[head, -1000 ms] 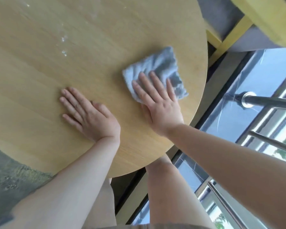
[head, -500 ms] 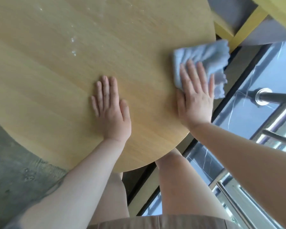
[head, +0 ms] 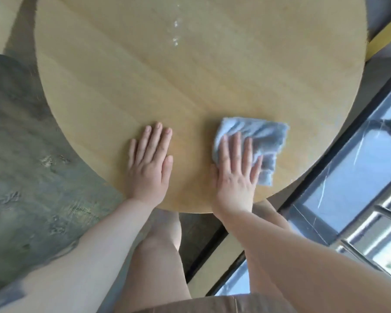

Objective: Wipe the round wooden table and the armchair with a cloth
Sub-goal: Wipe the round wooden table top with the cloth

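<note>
The round wooden table (head: pixel 190 71) fills the upper middle of the head view. A crumpled grey-blue cloth (head: pixel 260 141) lies on its near right part. My right hand (head: pixel 235 170) presses flat on the cloth's left half, fingers spread and pointing away from me. My left hand (head: pixel 148 163) rests flat on the bare wood beside it, near the table's front edge, holding nothing. A streak of white specks (head: pixel 175 30) marks the tabletop farther away. Of the armchair I see only a yellow frame piece (head: pixel 382 39) and grey upholstery at the upper right edge.
A grey-green concrete floor (head: pixel 32 166) lies to the left. On the right is a glass floor panel (head: pixel 348 172) with metal railing bars (head: pixel 370 251). My bare legs (head: pixel 160 256) stand right under the table's front edge.
My right hand has slid the cloth from the table's right rim back toward me, onto the near part. My left hand stays flat on the wood. The camera has swung left.
</note>
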A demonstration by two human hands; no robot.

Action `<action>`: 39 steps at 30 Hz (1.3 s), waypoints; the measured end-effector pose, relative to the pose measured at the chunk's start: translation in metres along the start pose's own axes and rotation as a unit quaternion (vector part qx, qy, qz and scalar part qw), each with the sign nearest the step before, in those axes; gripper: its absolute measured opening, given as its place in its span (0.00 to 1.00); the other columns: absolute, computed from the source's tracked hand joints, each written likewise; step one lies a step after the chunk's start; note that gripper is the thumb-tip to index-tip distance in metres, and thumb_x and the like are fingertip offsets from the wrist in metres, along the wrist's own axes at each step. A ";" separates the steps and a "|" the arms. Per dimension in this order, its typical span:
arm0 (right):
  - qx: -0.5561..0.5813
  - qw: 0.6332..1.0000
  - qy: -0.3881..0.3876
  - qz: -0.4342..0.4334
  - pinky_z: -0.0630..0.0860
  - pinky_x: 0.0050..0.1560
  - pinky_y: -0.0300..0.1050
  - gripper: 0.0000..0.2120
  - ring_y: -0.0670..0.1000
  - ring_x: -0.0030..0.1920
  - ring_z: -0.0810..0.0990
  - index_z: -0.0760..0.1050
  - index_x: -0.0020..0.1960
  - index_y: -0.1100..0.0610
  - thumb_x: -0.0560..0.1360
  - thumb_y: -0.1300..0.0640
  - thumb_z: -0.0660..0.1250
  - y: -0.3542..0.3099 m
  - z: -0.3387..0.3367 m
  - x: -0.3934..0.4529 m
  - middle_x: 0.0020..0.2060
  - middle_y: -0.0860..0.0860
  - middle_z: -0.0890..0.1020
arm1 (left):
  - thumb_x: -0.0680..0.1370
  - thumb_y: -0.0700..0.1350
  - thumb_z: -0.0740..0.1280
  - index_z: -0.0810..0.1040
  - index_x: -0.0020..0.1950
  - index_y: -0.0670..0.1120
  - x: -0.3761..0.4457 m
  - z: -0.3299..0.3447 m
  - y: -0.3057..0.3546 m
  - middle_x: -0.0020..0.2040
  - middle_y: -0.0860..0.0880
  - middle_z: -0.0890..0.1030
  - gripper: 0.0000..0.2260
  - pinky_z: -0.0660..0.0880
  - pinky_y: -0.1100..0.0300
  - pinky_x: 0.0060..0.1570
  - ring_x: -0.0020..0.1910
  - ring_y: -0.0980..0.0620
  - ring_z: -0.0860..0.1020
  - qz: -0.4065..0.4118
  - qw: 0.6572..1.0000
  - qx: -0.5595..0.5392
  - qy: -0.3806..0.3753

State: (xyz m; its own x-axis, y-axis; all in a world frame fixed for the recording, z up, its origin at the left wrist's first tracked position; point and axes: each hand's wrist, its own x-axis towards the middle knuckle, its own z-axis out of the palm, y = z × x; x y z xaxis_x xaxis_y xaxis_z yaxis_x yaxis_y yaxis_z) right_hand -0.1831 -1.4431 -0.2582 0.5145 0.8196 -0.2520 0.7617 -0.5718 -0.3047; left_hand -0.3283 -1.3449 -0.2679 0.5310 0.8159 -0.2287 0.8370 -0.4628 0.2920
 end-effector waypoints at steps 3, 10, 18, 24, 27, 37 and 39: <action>-0.095 0.905 -0.112 -0.399 0.43 0.76 0.54 0.33 0.49 0.77 0.48 0.52 0.78 0.48 0.78 0.55 0.64 0.003 -0.002 0.026 0.77 0.45 0.54 | 0.81 0.50 0.51 0.61 0.77 0.48 -0.001 -0.005 -0.034 0.77 0.50 0.60 0.23 0.50 0.49 0.73 0.76 0.49 0.56 0.044 0.999 0.013 0.003; 0.018 0.987 0.019 0.158 0.40 0.75 0.59 0.29 0.51 0.78 0.43 0.49 0.79 0.49 0.79 0.47 0.50 -0.082 0.033 -0.031 0.78 0.48 0.49 | 0.82 0.53 0.48 0.50 0.79 0.50 0.001 -0.016 -0.089 0.79 0.51 0.52 0.26 0.46 0.47 0.74 0.78 0.49 0.50 -0.054 0.996 0.068 0.024; 0.007 0.987 0.041 0.154 0.42 0.76 0.56 0.27 0.49 0.78 0.46 0.51 0.79 0.47 0.81 0.50 0.52 -0.080 0.038 -0.036 0.78 0.45 0.52 | 0.81 0.53 0.41 0.42 0.79 0.51 -0.001 -0.020 -0.089 0.79 0.51 0.45 0.26 0.41 0.48 0.73 0.78 0.50 0.44 -0.038 0.997 0.073 -0.013; -0.051 0.960 -0.066 -0.268 0.46 0.76 0.56 0.27 0.50 0.77 0.51 0.55 0.77 0.47 0.80 0.51 0.57 -0.091 0.036 -0.014 0.77 0.46 0.57 | 0.77 0.49 0.44 0.47 0.79 0.51 0.001 -0.029 -0.097 0.79 0.50 0.48 0.29 0.42 0.49 0.74 0.78 0.51 0.46 -0.022 0.999 0.029 -0.034; -0.010 0.999 0.038 0.011 0.43 0.76 0.55 0.27 0.50 0.77 0.51 0.56 0.77 0.48 0.79 0.52 0.57 -0.058 0.030 -0.007 0.77 0.47 0.57 | 0.82 0.51 0.47 0.53 0.79 0.50 0.002 -0.037 -0.118 0.79 0.50 0.52 0.24 0.46 0.50 0.74 0.78 0.51 0.49 0.058 0.997 0.017 -0.044; 0.019 1.000 0.015 -0.018 0.47 0.76 0.55 0.23 0.48 0.77 0.51 0.57 0.76 0.45 0.82 0.46 0.48 -0.087 0.031 0.014 0.76 0.45 0.60 | 0.80 0.47 0.52 0.59 0.77 0.50 0.043 -0.054 -0.147 0.78 0.50 0.56 0.24 0.46 0.52 0.74 0.77 0.51 0.51 0.116 0.993 0.001 -0.038; 0.052 0.968 0.062 0.239 0.44 0.76 0.57 0.25 0.47 0.77 0.45 0.54 0.77 0.45 0.80 0.49 0.50 -0.107 0.038 -0.001 0.77 0.45 0.54 | 0.81 0.47 0.51 0.58 0.78 0.50 0.056 -0.055 -0.146 0.78 0.49 0.55 0.24 0.45 0.53 0.74 0.77 0.51 0.51 0.066 0.998 -0.006 -0.017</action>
State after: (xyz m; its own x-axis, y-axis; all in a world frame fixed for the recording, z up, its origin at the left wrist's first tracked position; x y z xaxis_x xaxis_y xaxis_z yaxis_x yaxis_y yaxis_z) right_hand -0.2801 -1.3847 -0.2606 0.8471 0.4543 -0.2759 0.3842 -0.8821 -0.2727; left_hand -0.4280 -1.2127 -0.2723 0.6409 0.7356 -0.2194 0.7580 -0.5612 0.3323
